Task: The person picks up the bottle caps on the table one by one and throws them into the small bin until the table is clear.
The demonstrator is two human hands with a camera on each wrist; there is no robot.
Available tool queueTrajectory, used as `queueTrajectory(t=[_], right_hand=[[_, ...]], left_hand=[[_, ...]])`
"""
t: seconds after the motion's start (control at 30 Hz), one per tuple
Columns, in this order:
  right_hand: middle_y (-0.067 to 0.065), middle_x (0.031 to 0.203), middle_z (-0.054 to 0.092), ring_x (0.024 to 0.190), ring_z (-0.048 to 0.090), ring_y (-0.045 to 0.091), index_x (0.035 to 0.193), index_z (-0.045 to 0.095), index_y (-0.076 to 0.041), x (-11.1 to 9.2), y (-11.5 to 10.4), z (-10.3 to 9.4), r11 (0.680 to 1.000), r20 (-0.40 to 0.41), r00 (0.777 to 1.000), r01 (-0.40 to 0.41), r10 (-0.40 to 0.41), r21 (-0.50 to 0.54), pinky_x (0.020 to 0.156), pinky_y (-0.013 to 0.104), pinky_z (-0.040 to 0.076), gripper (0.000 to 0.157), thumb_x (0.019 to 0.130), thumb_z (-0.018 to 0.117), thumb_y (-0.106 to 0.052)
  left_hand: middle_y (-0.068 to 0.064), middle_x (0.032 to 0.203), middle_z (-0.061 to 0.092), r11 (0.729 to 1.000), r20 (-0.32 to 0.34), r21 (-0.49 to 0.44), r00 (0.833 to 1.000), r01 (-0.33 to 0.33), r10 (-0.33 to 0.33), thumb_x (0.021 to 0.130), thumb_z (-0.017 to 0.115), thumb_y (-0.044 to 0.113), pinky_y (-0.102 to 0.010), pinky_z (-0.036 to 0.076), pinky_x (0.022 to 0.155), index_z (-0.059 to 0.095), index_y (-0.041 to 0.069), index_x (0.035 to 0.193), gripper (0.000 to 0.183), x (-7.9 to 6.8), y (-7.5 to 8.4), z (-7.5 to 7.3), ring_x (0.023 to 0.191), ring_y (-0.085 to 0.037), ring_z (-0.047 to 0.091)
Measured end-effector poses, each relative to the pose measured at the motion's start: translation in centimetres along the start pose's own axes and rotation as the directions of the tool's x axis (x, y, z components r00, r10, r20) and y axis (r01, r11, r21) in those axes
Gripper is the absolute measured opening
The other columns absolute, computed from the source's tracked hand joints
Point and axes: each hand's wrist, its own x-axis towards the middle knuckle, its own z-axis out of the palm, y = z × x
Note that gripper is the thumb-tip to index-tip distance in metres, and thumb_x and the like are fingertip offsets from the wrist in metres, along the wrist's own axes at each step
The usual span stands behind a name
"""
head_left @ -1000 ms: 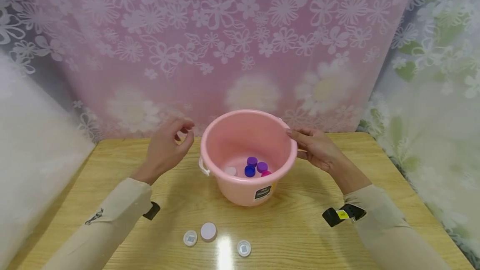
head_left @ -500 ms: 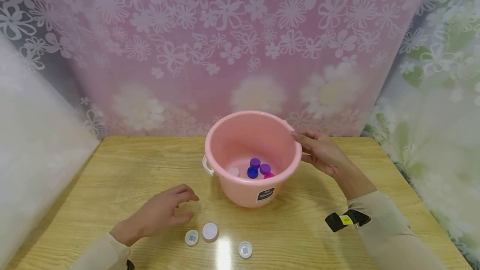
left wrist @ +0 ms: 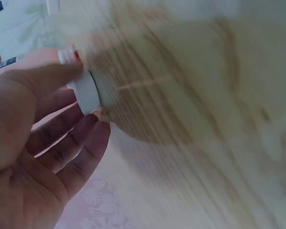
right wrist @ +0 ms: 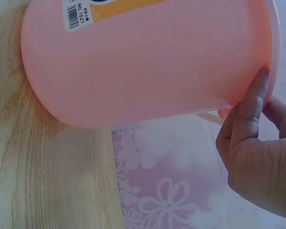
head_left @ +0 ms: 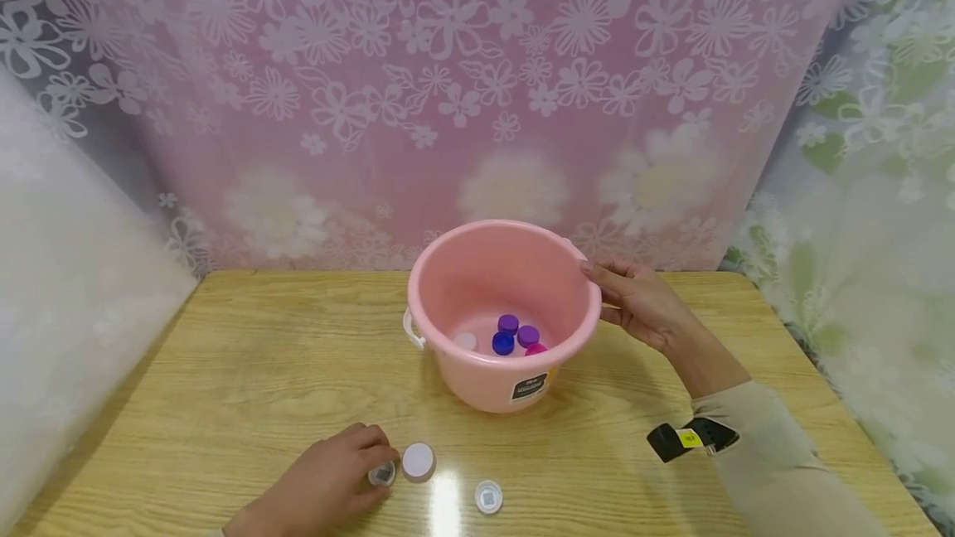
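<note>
A pink bucket (head_left: 485, 384) with a white handle stands on the wooden table, with several bottle caps inside: purple caps (head_left: 508, 324), a blue cap (head_left: 503, 344), a pink one and a white one. My right hand (head_left: 642, 305) grips the bucket's right rim, thumb over the edge and fingers against the outer wall (right wrist: 133, 71). Down at the front, my left hand (head_left: 328, 479) has thumb and fingers on either side of a small white bottle cap (head_left: 383, 474), pinching it at the table. The left wrist view shows this white cap (left wrist: 88, 95) between thumb and fingertips.
Just right of the left hand lies a larger pale pink cap (head_left: 418, 461). Farther right is another small white cap (head_left: 488, 497). A floral curtain (head_left: 477, 106) hangs behind the table's back edge, with pale patterned cloth on both sides.
My left hand has come down from beside the bucket's left rim to the small white cap at the front and closed its fingers about it. The right hand keeps its hold on the rim.
</note>
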Motion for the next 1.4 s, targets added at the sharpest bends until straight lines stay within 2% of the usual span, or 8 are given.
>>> queueTrajectory(t=[0.1,0.23,0.43,0.57,0.8,1.1,1.23,1.4], right_hand=[[0.008,0.101,0.063,0.090,0.066,0.017,0.114,0.057,0.000,0.0,0.1,0.0,1.000,0.003,1.000,0.001,-0.001,0.006,0.077,0.031,0.055,0.030,0.096,0.060,-0.023],[0.007,0.100,0.063,0.089,0.067,0.017,0.111,0.059,-0.001,0.0,0.2,0.0,1.000,0.006,1.000,0.006,-0.006,0.014,0.077,0.031,0.056,0.027,0.096,0.059,-0.022],[0.008,0.100,0.064,0.088,0.067,0.017,0.113,0.059,-0.001,0.0,0.5,0.1,1.000,0.011,1.000,0.001,-0.001,0.024,0.077,0.030,0.056,0.026,0.096,0.059,-0.021],[0.008,0.101,0.063,0.090,0.067,0.017,0.118,0.054,0.002,0.1,0.6,0.3,1.000,0.007,1.000,-0.003,0.003,0.017,0.078,0.030,0.055,0.032,0.096,0.059,-0.021],[0.009,0.102,0.063,0.090,0.067,0.018,0.117,0.054,0.002,0.1,0.5,0.4,1.000,-0.002,1.000,0.001,-0.001,0.007,0.079,0.031,0.055,0.033,0.096,0.060,-0.023],[0.009,0.101,0.063,0.089,0.067,0.017,0.115,0.056,0.002,0.1,0.5,0.3,1.000,-0.004,1.000,0.003,-0.003,0.001,0.079,0.031,0.055,0.032,0.095,0.060,-0.023],[0.008,0.101,0.063,0.089,0.067,0.017,0.115,0.056,0.001,0.1,0.4,0.3,1.000,-0.006,1.000,0.004,-0.004,-0.012,0.078,0.030,0.055,0.032,0.096,0.060,-0.023],[0.009,0.103,0.061,0.090,0.066,0.016,0.118,0.051,0.004,0.0,0.2,0.1,1.000,-0.019,1.000,0.001,-0.002,-0.027,0.078,0.029,0.055,0.038,0.095,0.060,-0.025]], left_hand=[[0.011,0.093,0.055,1.000,-0.006,0.004,1.000,0.003,-0.003,0.082,0.075,0.014,-0.018,0.047,0.062,0.069,0.018,0.092,0.012,0.0,0.2,0.2,0.082,-0.003,0.050],[0.010,0.092,0.057,0.999,0.036,0.007,0.998,0.051,-0.052,0.081,0.077,0.012,-0.018,0.048,0.065,0.071,0.017,0.090,0.012,0.3,0.6,0.1,0.081,-0.004,0.050],[0.008,0.090,0.058,0.989,0.140,0.047,0.980,0.138,-0.143,0.079,0.078,0.012,-0.021,0.049,0.067,0.072,0.014,0.091,0.014,1.0,1.3,-0.4,0.079,-0.005,0.052],[0.008,0.087,0.057,0.984,0.153,0.048,0.973,0.170,-0.175,0.078,0.078,0.009,-0.021,0.049,0.065,0.072,0.013,0.090,0.014,1.1,1.6,-0.4,0.077,-0.006,0.052],[0.005,0.088,0.058,0.981,0.028,0.068,0.982,0.184,-0.186,0.075,0.076,-0.002,-0.022,0.051,0.064,0.071,0.008,0.091,0.020,0.8,1.4,-1.8,0.077,-0.011,0.054],[0.003,0.089,0.060,0.966,-0.067,0.126,0.973,0.227,-0.220,0.075,0.079,0.003,-0.023,0.052,0.062,0.071,0.007,0.096,0.022,2.2,0.5,-7.6,0.076,-0.013,0.059],[-0.001,0.093,0.061,0.960,-0.140,0.129,0.963,0.249,-0.231,0.079,0.077,0.004,-0.022,0.053,0.061,0.071,0.004,0.100,0.022,4.0,0.2,-10.0,0.076,-0.013,0.060],[-0.012,0.101,0.060,0.959,-0.275,0.083,0.931,0.271,-0.240,0.086,0.071,0.005,-0.028,0.056,0.063,0.068,-0.003,0.108,0.024,8.0,-0.1,-12.4,0.076,-0.019,0.065]])
